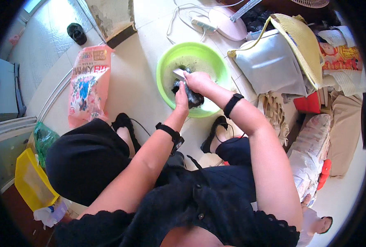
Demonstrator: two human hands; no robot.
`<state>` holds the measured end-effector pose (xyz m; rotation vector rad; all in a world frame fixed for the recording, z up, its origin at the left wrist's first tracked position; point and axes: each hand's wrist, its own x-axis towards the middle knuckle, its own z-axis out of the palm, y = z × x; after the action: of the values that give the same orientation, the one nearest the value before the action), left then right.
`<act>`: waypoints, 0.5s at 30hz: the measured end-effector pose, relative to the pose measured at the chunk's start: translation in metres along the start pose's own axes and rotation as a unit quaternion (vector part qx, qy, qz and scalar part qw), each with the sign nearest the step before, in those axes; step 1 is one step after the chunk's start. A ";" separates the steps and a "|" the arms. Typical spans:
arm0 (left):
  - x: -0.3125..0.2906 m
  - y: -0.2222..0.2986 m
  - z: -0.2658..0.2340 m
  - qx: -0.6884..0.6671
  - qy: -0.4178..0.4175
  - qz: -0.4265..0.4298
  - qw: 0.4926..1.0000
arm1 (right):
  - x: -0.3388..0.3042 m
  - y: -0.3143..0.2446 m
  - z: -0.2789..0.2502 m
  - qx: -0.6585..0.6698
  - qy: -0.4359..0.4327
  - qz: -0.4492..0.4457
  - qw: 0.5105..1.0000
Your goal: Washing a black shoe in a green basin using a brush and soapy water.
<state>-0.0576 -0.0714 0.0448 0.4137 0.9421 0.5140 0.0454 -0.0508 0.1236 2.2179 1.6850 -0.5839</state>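
Note:
A light-green basin (163, 78) stands on the floor between my feet, with cloudy, greyish water in it. Over the basin, my left hand (182, 99) is closed on a wet, shiny black shoe (196, 100), whose shape is partly hidden by my hands. My right hand (198, 82) grips a small pale brush (178, 74) against the shoe's upper end; its bristles do not show clearly.
A pink printed bag (90, 86) stands to the left, with another black shoe (76, 33) beyond it. A pale fan base (228, 26) with cables lies behind the basin. At right are a straw bag (298, 45) and piled cloths. A yellow bin (32, 181) stands lower left.

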 end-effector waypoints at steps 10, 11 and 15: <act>0.001 0.019 0.002 0.300 0.040 0.220 0.928 | -0.036 0.046 0.015 0.563 -0.175 0.189 0.785; 0.004 0.017 0.003 0.392 0.005 0.325 0.861 | -0.039 0.047 0.021 0.631 -0.176 0.210 0.726; -0.002 0.017 0.021 0.493 -0.045 0.463 0.735 | -0.044 0.041 0.042 0.779 -0.161 0.237 0.557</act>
<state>-0.0455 -0.0610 0.0667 1.9350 0.7968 0.8459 0.0684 -0.1189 0.1078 2.7474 -0.1595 -2.7824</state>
